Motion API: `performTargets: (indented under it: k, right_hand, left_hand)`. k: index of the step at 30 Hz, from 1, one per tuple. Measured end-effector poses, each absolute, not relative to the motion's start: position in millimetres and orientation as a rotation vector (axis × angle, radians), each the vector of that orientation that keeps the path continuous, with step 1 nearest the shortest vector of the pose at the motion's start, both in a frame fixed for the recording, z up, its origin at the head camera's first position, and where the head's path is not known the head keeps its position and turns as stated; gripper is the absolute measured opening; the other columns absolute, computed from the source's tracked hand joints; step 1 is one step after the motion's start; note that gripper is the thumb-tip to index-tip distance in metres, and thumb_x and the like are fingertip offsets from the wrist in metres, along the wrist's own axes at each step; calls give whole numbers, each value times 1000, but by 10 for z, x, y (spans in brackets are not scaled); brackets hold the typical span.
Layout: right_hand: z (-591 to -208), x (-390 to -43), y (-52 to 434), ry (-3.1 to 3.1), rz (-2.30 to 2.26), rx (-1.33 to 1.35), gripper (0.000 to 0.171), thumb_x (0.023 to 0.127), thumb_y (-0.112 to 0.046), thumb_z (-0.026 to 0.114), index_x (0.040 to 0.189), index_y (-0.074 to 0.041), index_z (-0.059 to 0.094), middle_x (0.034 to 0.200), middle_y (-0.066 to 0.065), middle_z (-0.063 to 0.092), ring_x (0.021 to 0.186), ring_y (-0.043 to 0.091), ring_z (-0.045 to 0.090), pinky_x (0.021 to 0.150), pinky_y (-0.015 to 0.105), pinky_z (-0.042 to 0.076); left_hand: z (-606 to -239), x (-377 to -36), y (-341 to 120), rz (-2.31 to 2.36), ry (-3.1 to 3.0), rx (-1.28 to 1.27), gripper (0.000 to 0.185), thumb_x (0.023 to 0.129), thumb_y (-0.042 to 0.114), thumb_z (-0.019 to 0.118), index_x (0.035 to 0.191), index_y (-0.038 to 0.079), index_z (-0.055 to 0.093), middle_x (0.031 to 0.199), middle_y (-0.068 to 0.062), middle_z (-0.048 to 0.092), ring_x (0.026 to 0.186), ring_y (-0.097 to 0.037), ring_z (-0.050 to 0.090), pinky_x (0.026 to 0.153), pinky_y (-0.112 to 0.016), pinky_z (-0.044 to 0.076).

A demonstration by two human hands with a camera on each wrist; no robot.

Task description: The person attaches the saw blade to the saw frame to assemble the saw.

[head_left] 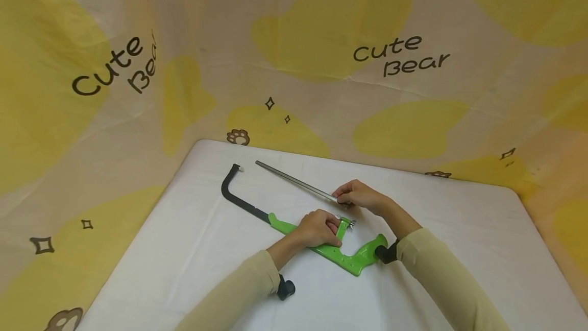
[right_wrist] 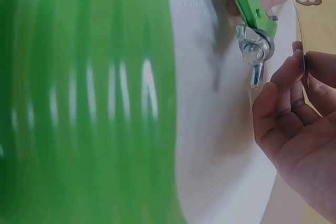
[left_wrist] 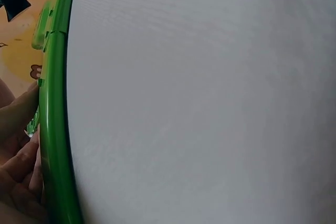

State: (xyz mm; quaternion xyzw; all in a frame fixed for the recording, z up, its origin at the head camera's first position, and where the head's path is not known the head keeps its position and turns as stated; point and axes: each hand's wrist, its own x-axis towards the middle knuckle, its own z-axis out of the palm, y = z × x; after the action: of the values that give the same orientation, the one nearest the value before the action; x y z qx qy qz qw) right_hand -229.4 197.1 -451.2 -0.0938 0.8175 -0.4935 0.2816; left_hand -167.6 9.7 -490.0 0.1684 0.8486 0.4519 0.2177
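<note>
A hacksaw frame with a green handle (head_left: 365, 255) and a black bow (head_left: 245, 203) lies slantwise on the white table. My left hand (head_left: 317, 229) grips its green part, fingers and thumb around the short upright arm. At that arm's tip sits a metal wing nut (right_wrist: 254, 51), facing the right hand in the right wrist view. My right hand (head_left: 358, 195) pinches the near end of a grey hacksaw blade (head_left: 294, 179) between thumb and fingers. The blade runs beside the frame, apart from it, toward the bow's far tip. In the left wrist view the green frame (left_wrist: 55, 103) stands along the left edge.
The white table (head_left: 184, 249) has rounded far corners. Behind it hangs a yellow and beige printed cloth (head_left: 321, 91) with lettering. Black wrist camera mounts (head_left: 286, 288) show under both sleeves, the right one overlapping the handle's end in the head view.
</note>
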Motion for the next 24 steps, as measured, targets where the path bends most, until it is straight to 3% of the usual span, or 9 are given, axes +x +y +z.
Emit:
performTargets:
  k: [10,24]
  right_hand:
    - [-4499,-2283,1913,2165,-1332,-292,26,95,-3,57,114,12,64,95,12,66,81,15,56,75,32,50]
    - [-4508,-2293,1825,2138,-1318,-350,27,94,-4,56,114,12,64,94,11,67,81,14,56,75,32,50]
  left_hand:
    - [-4890,-1674,107,1231,2358,519,36,70,14,91,100,9,71,78,9,65,69,-2,62,81,-27,45]
    - [-4927,-1708,126,1241,2363,543,34,71,14,91,98,11,70,80,8,66,70,-1,63,83,-28,45]
